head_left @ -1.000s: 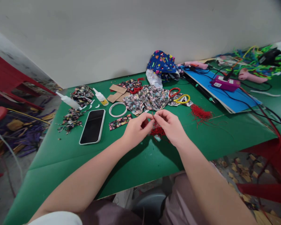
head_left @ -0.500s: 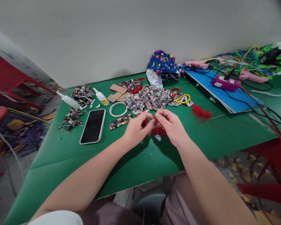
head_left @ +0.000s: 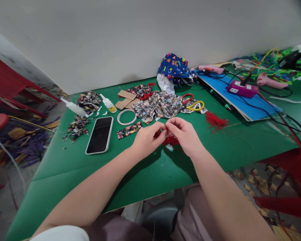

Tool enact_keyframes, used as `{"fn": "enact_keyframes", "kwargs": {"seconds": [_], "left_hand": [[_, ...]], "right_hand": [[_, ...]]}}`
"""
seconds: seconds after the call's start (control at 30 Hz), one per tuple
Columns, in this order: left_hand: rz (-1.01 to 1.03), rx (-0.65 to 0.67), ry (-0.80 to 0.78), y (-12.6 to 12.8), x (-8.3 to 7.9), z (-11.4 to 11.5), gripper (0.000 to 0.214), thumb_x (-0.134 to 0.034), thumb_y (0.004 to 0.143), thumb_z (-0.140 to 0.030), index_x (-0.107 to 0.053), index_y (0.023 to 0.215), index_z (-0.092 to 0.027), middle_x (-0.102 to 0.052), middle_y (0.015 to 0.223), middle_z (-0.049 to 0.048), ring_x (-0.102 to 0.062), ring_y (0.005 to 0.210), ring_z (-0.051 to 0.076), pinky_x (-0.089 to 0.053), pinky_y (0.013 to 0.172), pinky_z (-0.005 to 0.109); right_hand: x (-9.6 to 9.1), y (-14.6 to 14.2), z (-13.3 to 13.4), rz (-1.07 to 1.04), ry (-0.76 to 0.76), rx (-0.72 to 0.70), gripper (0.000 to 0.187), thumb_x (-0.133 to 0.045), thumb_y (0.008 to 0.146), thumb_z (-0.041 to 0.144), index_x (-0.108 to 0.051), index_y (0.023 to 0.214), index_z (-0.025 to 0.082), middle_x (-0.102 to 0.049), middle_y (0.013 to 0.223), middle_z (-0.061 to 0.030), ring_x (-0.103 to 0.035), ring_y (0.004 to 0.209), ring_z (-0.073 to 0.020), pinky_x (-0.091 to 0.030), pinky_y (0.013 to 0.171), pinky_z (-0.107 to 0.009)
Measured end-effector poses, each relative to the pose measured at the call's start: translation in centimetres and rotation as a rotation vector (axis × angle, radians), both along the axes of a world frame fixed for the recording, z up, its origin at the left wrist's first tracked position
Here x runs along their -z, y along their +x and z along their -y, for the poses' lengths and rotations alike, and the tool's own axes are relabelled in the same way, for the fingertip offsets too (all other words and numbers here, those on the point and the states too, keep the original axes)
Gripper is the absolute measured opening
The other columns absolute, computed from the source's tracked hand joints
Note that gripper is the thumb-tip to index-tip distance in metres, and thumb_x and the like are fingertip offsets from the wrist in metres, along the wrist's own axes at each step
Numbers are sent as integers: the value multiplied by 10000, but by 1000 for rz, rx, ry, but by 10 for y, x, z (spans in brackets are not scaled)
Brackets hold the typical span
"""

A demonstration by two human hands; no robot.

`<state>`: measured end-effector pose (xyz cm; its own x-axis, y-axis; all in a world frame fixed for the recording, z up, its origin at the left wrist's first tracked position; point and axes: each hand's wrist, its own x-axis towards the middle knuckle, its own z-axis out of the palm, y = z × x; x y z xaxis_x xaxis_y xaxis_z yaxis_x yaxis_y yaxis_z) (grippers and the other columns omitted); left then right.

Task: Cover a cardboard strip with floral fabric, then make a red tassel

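My left hand (head_left: 150,136) and my right hand (head_left: 182,134) meet at the fingertips above the green table (head_left: 150,180). Both pinch red thread, part of a tangled bunch of red threads (head_left: 172,140) that hangs below and between them. The exact spot of the pinch is partly hidden by the fingers. Just beyond the hands lies floral fabric (head_left: 155,105), with scissors (head_left: 195,105) with red and yellow handles on it. To the right is a second bunch of red threads (head_left: 215,121). A narrow floral strip (head_left: 129,130) lies left of my left hand.
A phone (head_left: 99,135), a tape roll (head_left: 126,117), two glue bottles (head_left: 108,103) and brown card pieces (head_left: 126,99) sit at left. At right are a blue folder (head_left: 261,108), a purple cabled box (head_left: 242,89) and pink glue guns (head_left: 271,81). A wall (head_left: 130,40) rises behind.
My hands stay nearly in place, fingertips still together. The red threads beneath them have shifted slightly to the right, and my left fingers have moved a little.
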<state>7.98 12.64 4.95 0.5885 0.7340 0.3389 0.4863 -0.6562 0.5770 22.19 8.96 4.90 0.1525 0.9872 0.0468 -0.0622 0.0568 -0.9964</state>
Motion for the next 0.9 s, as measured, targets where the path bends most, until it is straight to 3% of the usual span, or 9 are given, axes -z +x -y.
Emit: {"fn": "enact_keyframes", "kwargs": {"seconds": [0.13,0.37,0.6,0.9], "left_hand": [[-22,9,53,0,0,0,98,-458,819,-254,-527,821,-184,-527,565,-57,-446,461,59,-311,470,177],[66,-2,-62,0,1,-2,82,-462,813,-247,-521,816,-190,-503,564,-62,-434,465,59,-331,469,170],[33,-2,-30,0,0,-1,85,-470,811,-249,-529,807,-189,-508,565,-61,-437,467,59,-324,476,176],[0,4,-1,1,0,-1,96,-470,814,-250,-541,830,-188,-545,574,-53,-456,467,62,-324,485,180]], "right_hand": [[0,1,0,38,3,6,125,-574,747,302,-563,719,181,-538,665,38,-467,607,-77,-384,607,-227],[0,2,0,36,14,3,140,-600,735,320,-607,750,180,-589,685,23,-504,630,-85,-405,620,-232],[-2,1,1,160,18,38,119,-565,754,298,-580,726,184,-578,688,21,-494,622,-91,-388,595,-233],[-1,1,0,89,11,29,131,-571,752,311,-578,721,184,-573,680,26,-493,618,-87,-400,613,-234]]}}
